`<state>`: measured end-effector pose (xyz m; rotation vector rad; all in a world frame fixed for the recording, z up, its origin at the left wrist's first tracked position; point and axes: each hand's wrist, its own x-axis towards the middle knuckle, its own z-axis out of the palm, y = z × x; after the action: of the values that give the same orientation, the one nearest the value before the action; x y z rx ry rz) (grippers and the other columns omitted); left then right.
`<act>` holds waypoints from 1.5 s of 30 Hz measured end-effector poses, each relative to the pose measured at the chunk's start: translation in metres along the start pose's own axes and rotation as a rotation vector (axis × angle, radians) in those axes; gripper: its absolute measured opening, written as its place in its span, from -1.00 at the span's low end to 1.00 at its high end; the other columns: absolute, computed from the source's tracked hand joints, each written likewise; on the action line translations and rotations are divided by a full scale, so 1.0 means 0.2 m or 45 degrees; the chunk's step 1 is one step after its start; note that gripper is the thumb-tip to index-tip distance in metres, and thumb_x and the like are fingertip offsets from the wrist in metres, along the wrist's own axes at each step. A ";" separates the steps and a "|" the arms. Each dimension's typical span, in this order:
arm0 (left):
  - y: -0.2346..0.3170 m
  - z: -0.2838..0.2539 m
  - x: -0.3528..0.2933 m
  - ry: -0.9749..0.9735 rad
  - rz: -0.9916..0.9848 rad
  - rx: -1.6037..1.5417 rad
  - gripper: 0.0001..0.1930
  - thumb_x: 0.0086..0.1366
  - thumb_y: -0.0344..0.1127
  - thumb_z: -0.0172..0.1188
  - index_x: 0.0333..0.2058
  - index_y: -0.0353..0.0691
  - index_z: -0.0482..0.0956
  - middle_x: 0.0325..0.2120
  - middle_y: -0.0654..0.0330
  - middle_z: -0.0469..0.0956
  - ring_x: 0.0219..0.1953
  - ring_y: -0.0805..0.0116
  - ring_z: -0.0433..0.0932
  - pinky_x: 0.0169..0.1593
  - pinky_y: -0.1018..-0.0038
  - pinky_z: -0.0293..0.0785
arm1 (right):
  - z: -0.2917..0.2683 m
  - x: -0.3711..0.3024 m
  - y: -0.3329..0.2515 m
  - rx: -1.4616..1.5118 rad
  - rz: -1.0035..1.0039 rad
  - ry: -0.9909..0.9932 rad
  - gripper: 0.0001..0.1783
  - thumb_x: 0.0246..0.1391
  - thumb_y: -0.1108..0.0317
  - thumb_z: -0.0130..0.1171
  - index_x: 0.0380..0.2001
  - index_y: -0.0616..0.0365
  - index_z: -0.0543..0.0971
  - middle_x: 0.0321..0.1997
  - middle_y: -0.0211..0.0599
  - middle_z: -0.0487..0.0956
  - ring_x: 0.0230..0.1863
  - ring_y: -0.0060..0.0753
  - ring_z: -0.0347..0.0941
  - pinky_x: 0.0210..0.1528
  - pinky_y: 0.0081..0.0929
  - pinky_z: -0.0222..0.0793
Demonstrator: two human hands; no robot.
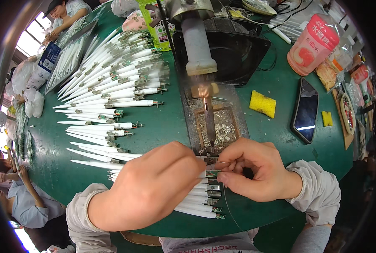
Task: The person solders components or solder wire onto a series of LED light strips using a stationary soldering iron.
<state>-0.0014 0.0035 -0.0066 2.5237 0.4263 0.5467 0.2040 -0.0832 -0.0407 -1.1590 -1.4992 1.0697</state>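
- Left hand curled over a fanned bundle of white cable ends with small metal-and-green connector tips, gripping it near the front edge of the round green tabletop.
- Right hand pinched shut, fingertips on a thin silvery solder wire just beside the top connector tip of the bundle.
- Just beyond both hands: grey metal soldering tray with silvery solder residue, copper-coloured soldering iron tip pointing down toward the top connector.
- Left of tray: rows of loose white cables with the same connector tips, spread across tabletop.
- Right of tray: yellow sponge, dark smartphone lying flat, smaller yellow sponge piece.
- Further back: black fan housing, pink-capped plastic bottle, green carton.
- Far left: other people seated at the tabletop rim.
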 end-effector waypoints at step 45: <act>-0.01 -0.03 0.05 -0.012 -0.637 -0.736 -0.92 0.16 -0.58 0.15 -0.35 -0.37 0.46 -0.34 0.16 0.47 -0.28 0.49 0.46 -0.25 0.60 0.38 | 0.02 0.01 0.03 0.106 -0.014 0.234 -0.87 0.06 0.53 0.16 -0.36 0.25 0.40 -0.57 -0.49 0.45 -0.63 -0.82 0.29 -0.62 -0.77 0.11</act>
<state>0.0048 0.0115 0.0008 1.7812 0.7450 0.3882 0.2003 -0.0797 -0.0466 -1.1572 -1.3052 0.9807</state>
